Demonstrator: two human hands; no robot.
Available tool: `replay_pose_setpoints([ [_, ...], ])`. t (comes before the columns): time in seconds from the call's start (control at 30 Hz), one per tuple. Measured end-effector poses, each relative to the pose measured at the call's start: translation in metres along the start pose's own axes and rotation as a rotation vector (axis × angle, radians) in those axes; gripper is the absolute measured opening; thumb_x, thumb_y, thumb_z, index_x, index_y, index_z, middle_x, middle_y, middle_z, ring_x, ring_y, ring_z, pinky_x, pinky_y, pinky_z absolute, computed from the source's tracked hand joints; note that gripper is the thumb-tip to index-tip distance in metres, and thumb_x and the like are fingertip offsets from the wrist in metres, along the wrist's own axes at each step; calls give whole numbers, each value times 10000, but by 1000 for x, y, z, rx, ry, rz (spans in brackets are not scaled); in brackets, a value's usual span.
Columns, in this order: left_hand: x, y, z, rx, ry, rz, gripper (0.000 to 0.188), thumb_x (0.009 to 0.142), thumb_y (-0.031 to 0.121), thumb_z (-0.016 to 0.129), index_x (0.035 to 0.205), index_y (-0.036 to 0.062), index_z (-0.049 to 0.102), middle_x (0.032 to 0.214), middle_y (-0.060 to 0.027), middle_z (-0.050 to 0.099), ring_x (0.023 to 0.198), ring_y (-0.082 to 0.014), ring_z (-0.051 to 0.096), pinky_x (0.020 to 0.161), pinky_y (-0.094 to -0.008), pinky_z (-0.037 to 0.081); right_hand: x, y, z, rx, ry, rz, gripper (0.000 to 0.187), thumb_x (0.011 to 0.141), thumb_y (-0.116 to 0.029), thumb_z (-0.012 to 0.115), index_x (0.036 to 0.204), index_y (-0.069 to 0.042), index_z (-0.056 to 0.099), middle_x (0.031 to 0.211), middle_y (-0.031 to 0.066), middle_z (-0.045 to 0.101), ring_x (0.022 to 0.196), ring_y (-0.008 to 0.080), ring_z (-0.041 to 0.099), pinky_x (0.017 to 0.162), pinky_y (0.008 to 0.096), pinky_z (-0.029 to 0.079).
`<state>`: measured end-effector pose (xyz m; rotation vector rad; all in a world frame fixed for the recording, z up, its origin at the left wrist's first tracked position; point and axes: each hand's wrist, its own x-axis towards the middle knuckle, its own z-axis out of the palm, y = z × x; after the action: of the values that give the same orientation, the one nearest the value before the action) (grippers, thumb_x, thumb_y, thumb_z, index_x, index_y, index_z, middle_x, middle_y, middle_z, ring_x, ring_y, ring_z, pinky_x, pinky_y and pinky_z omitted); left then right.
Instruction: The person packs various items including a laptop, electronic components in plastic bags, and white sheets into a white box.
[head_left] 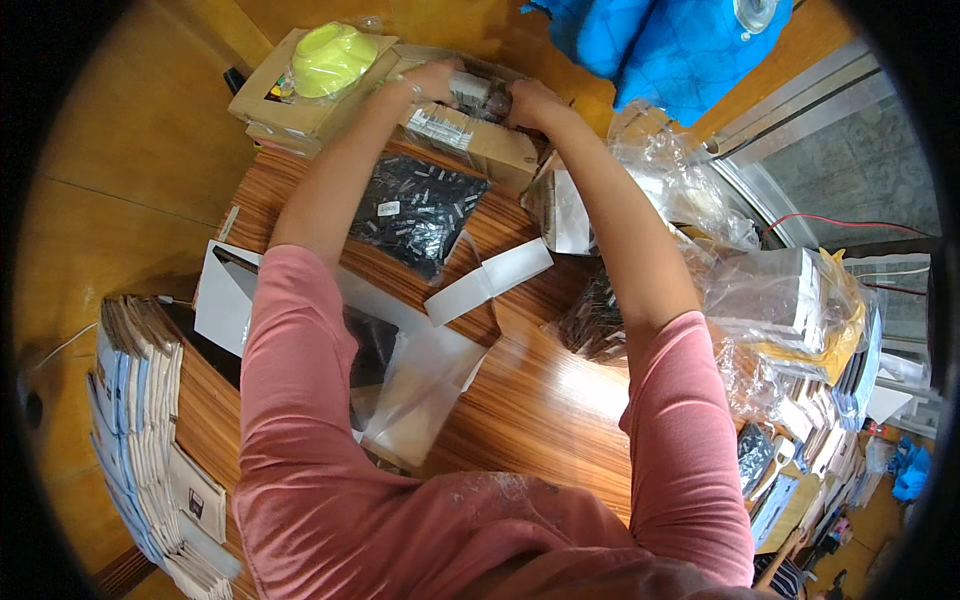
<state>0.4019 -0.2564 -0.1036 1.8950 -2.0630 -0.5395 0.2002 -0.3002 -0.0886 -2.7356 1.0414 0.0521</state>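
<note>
Both my arms in pink sleeves reach far forward over a round wooden table (540,400). My left hand (432,78) and my right hand (528,103) grip the two ends of a small dark packet (482,95) over an open cardboard box (480,135) at the table's far edge. A clear bag of small black parts (415,210) lies below my left forearm. The inside of the box is mostly hidden by my hands.
A yellow-green bowl-like object (330,58) rests on a flat cardboard box (285,100) at far left. White envelopes and clear bags (425,385) lie near me. Stacked flat packets (145,440) stand at left. Crumpled plastic bags (760,290) pile at right. Blue cloth (660,45) lies beyond.
</note>
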Motion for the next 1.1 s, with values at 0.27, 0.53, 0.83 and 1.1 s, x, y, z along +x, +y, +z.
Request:
replay_pose_setpoints([
  [0.27, 7, 47, -13, 437, -33, -54, 510, 638, 227, 727, 1077, 29, 558, 1056, -180, 567, 1005, -329, 522, 873, -376, 404, 21, 29, 32, -30, 24, -63, 465, 640, -336, 687, 995, -44, 617, 1016, 180, 591, 973, 344, 545, 840, 409, 442],
  [0.53, 4, 63, -6, 487, 171, 225, 217, 606, 126, 693, 794, 48, 619, 851, -116, 586, 847, -298, 556, 754, -381, 439, 23, 28, 37, 30, 130, -43, 424, 667, -341, 672, 973, -51, 626, 1000, 170, 599, 939, 341, 553, 820, 401, 441],
  [0.83, 2, 60, -3, 315, 168, 68, 211, 556, 88, 720, 726, 52, 602, 763, -103, 595, 798, -298, 569, 695, -370, 444, 13, 14, 15, 188, 1, -35, 363, 684, -346, 685, 923, -76, 637, 961, 153, 617, 876, 291, 588, 778, 378, 454],
  [1.1, -7, 62, 5, 508, 316, 317, 214, 555, 95, 716, 737, 47, 614, 785, -107, 610, 777, -292, 579, 684, -379, 452, 15, 18, 33, 184, 80, 38, 361, 659, -308, 713, 909, -63, 626, 962, 159, 617, 907, 320, 578, 779, 392, 451],
])
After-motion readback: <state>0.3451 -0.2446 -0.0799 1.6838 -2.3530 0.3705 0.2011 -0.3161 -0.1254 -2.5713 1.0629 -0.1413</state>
